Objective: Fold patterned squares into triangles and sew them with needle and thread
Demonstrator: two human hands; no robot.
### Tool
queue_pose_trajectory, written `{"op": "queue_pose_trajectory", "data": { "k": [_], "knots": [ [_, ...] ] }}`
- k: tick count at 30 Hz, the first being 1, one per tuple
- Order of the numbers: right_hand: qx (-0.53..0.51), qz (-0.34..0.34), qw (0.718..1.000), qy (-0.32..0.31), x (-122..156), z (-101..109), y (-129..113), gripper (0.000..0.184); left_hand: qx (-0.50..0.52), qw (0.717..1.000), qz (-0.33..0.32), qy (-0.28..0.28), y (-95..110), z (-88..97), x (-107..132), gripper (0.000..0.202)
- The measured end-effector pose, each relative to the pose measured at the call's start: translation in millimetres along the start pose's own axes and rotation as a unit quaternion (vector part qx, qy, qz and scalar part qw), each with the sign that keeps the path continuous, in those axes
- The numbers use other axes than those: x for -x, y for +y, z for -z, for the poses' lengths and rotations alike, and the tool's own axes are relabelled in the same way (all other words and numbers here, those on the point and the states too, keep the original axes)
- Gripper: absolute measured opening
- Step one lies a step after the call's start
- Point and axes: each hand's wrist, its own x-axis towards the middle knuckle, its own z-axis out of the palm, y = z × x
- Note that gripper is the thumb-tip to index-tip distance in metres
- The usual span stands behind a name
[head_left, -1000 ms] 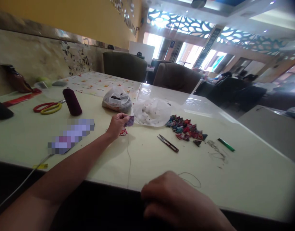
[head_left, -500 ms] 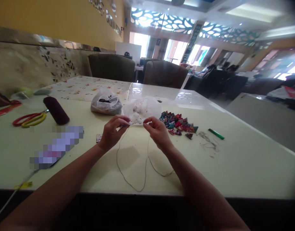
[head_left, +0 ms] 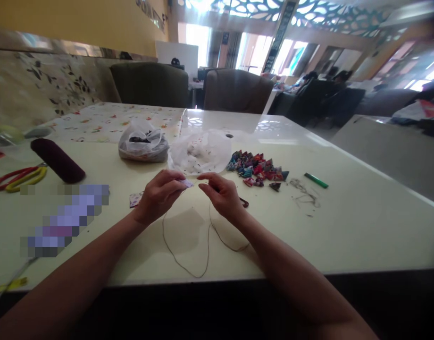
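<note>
My left hand [head_left: 160,194] pinches a small piece of light purple patterned cloth [head_left: 187,182] between thumb and fingertips. Just to its right is my right hand [head_left: 220,192], its thumb and index finger parted and its other fingers curled. No needle can be made out at those fingertips. A thin grey-brown thread [head_left: 181,267] hangs in a loop below both hands; one part rises toward my right hand, and another trails under the right forearm. On the table, partly behind my left hand, lies a flat patterned cloth piece [head_left: 135,200].
Beyond the hands sit a plastic bag of white stuffing [head_left: 203,156] and a bag with dark contents [head_left: 142,146]. To the right are folded cloth triangles [head_left: 261,167], thread scraps [head_left: 304,193] and a green stick-like object [head_left: 316,180]. Scissors [head_left: 19,179] and a dark purple thread spool [head_left: 57,160] lie left.
My right thumb and index finger have parted from the cloth's edge. More of the cloth shows at my left fingertips. The view has shifted, and a dark curved object shows beside my right wrist.
</note>
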Motion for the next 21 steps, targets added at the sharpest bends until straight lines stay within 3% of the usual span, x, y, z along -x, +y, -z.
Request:
{"op": "queue_pose_trajectory", "data": {
  "k": [9, 21],
  "knots": [
    [0.053, 0.019, 0.997, -0.061, 1.0, 0.5, -3.6, 0.015, 0.013, 0.999, -0.019, -0.023, 4.7, -3.5, 0.9, 0.017],
    [0.1, 0.032, 0.993, -0.06, -0.3, 2.9, -6.6, 0.013, 0.023, 0.999, -0.019, -0.02, 6.7, -2.5, -0.6, 0.017]
  ]
}}
